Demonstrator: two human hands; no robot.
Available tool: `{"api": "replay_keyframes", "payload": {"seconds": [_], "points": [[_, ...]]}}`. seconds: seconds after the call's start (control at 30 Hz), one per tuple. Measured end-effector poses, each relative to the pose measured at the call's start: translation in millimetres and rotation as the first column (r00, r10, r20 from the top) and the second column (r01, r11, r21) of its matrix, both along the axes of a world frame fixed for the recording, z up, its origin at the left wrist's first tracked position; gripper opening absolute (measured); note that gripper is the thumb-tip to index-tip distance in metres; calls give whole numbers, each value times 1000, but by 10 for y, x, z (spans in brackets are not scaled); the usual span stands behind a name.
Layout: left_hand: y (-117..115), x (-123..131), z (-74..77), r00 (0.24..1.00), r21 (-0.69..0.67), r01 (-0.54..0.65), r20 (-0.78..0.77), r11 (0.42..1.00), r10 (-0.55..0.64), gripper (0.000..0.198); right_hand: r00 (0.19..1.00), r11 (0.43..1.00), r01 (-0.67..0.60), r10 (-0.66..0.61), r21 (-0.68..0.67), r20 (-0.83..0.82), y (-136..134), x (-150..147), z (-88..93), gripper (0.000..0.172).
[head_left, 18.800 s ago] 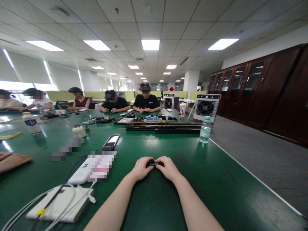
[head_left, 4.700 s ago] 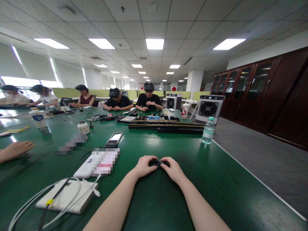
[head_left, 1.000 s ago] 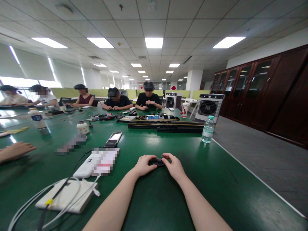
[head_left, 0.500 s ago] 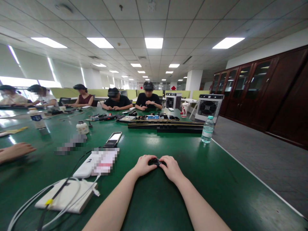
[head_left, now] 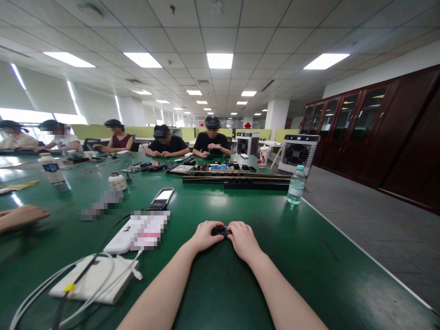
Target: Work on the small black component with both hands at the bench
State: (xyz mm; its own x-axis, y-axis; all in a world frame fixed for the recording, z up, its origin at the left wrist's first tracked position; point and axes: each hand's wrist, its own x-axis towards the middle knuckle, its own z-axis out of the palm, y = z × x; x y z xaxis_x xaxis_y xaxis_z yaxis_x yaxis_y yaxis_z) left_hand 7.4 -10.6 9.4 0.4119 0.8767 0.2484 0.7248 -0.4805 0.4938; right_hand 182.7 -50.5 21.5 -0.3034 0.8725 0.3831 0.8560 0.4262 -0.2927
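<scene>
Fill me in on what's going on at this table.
Someone has both hands on a small black part at the green table. The left hand grips one end; the right hand is at the other, its fingers hiding detail. Beyond lie black rails, with a water bottle nearby. Other people sit around the table.

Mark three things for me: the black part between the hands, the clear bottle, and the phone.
Black part [head_left: 220, 231], head view: on its exposed section.
Clear bottle [head_left: 295, 187], head view: on the label around its body.
Phone [head_left: 161, 199], head view: near the middle of its upward face.
</scene>
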Motion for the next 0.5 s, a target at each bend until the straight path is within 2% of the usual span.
{"api": "replay_keyframes", "payload": {"seconds": [0.3, 0.4, 0.5], "points": [[4, -7, -10, 1000, -9, -4, 7, 1000, 4, 42, 999, 999, 8, -5, -46, 47, -1, -7, 20, 17], [6, -9, -16, 1000, -10, -4, 6, 1000, 4, 42, 1000, 997, 8, -9, -83, -18, 27, 18, -2, 18], [5, -9, -16, 1000, -4, -3, -1, 1000, 3, 43, 989, 991, -24, 5, -129, -150, 76, 68, -64, 21]]}}
